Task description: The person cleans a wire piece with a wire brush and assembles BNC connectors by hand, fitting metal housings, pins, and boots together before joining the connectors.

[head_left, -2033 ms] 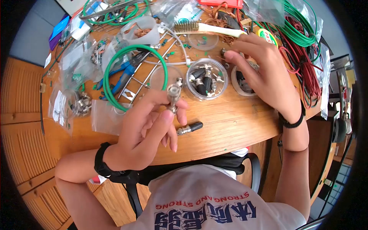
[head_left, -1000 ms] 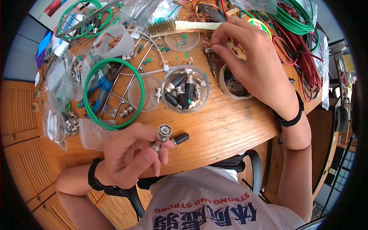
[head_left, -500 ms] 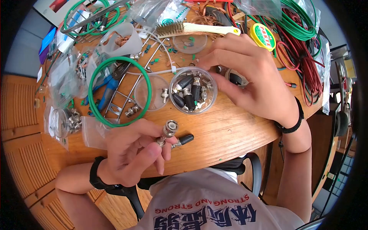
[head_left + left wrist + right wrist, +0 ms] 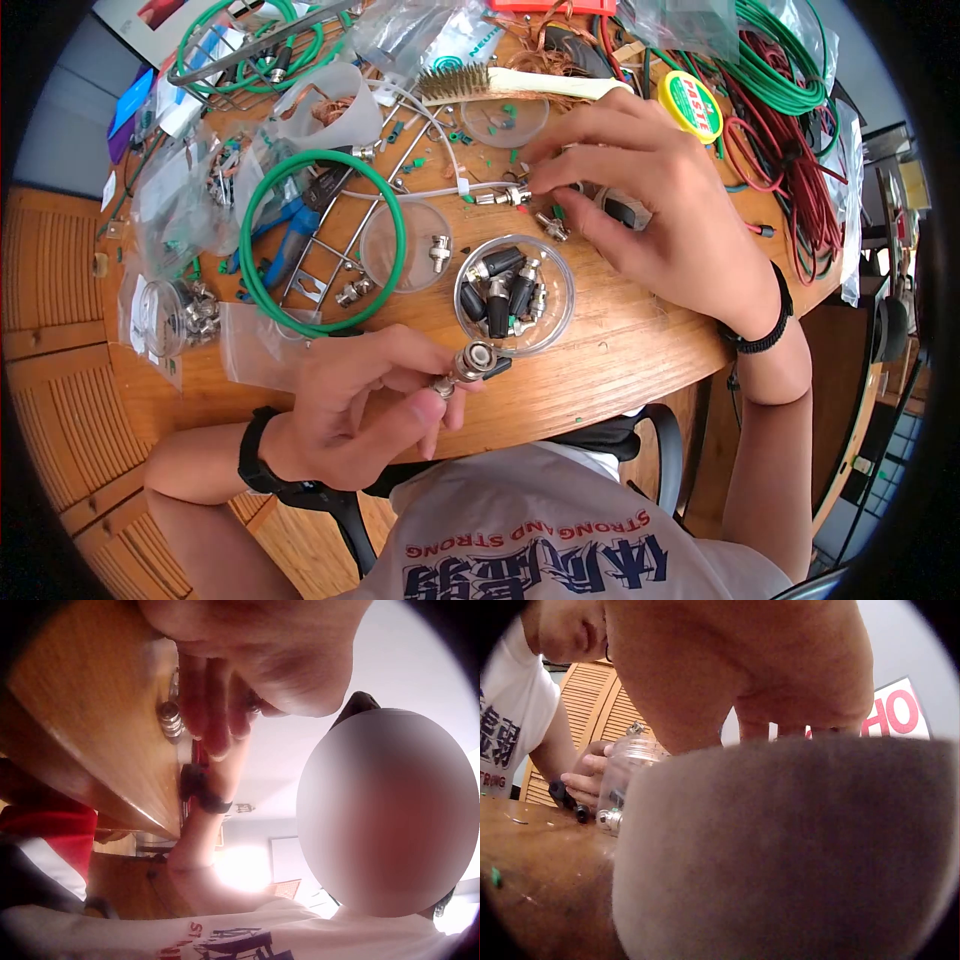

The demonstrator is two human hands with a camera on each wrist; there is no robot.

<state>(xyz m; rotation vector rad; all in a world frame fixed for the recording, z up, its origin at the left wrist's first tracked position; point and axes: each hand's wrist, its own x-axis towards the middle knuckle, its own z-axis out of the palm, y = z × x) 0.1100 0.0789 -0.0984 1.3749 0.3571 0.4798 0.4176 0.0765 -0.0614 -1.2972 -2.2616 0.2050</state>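
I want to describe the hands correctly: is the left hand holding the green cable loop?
No, the left hand pinches a metal plug, and the green cable loop lies beyond it.

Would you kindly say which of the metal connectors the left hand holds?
The metal connector pinched in the left hand, its round end facing the head camera; the black-sleeved connectors sit in the clear jar, another lies on the clear disc.

left fingers point(image 4: 217, 701) beside metal connector point(image 4: 171, 721) | wooden table point(image 4: 97, 697) | black wristband point(image 4: 214, 802) beyond
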